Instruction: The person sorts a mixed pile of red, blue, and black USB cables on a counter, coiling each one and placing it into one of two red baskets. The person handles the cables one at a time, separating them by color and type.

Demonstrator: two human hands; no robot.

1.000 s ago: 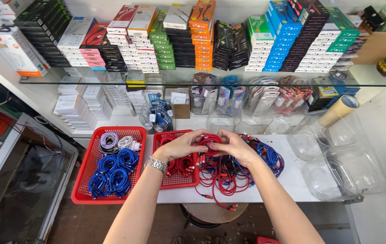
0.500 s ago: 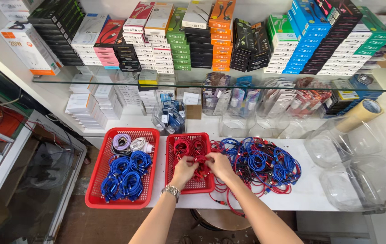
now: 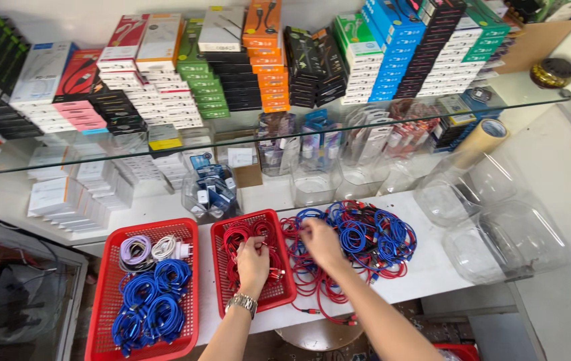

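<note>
From the head camera, the white counter (image 3: 426,267) is crowded. Two red baskets sit side by side near its front edge, a glass shelf (image 3: 299,127) of stacked boxes hangs over the back, and clear plastic tubs (image 3: 499,234) fill the right end, so free room is only the narrow strip in front of the cable pile.

The left hand (image 3: 252,257) rests in the smaller red basket (image 3: 284,294), fingers curled around a coiled red cable (image 3: 249,235); the grip looks closed, though the fingertips are hidden. The right hand (image 3: 322,242) presses on the tangled pile of red and blue cables (image 3: 372,237), fingers together.

The basket's long axis runs front to back. The larger red basket (image 3: 105,301) holds blue coils.
</note>
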